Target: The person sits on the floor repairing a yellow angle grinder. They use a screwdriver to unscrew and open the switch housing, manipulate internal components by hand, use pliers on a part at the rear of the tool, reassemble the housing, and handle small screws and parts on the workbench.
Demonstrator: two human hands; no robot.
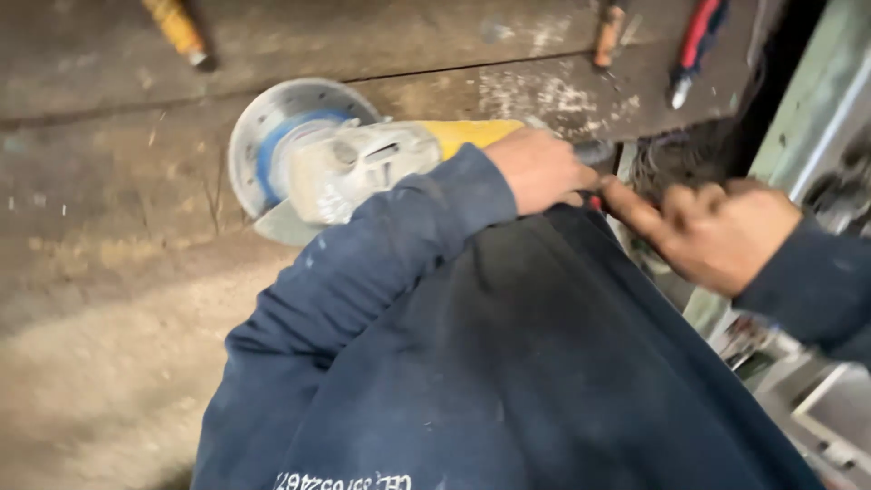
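Closest in, your dark blue sleeve fills the frame. Beyond it, your left hand [537,169] is closed around the yellow body of the angle grinder [349,163], which lies on the worn table [109,191]. Your right hand [717,234], half-curled and holding nothing visible, points a finger toward the grinder's rear. Likely you're checking the tail end; steady the body first. Farther off lie a red-handled tool [694,45] and a yellow-handled tool [179,29].

One marking is visible. A line of white printed characters [343,481] runs along the bottom edge of the frame, left of centre, on the dark blue fabric of the person's garment. The line is short and narrow, appears upside down in the view, and is cut off by the frame edge.

At the lower right, a small patch with red and white colours [749,342] lies among blurred grey metal parts; it cannot be determined whether this is a label. No packages, signs or screens are visible.
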